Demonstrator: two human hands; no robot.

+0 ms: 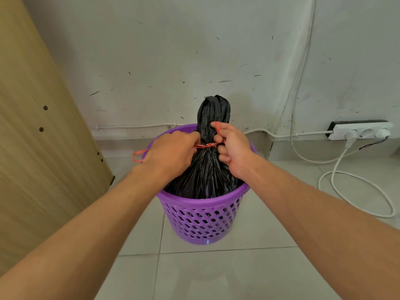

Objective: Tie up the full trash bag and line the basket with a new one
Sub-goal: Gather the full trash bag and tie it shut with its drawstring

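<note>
Black trash bag sitting in purple basket, neck being cinched. Red drawstring being gripped by curled left hand and right hand. Ends best pulled apart evenly, knot kept low.

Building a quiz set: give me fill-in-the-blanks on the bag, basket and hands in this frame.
1. The black bag sits inside a ____ basket.
2. A ____ string is wrapped around the bag's neck.
3. The left hand and right hand each pull one end of the ____.
4. The power strip lies on the person's ____ side.

Missing words: purple; red; string; right
</note>
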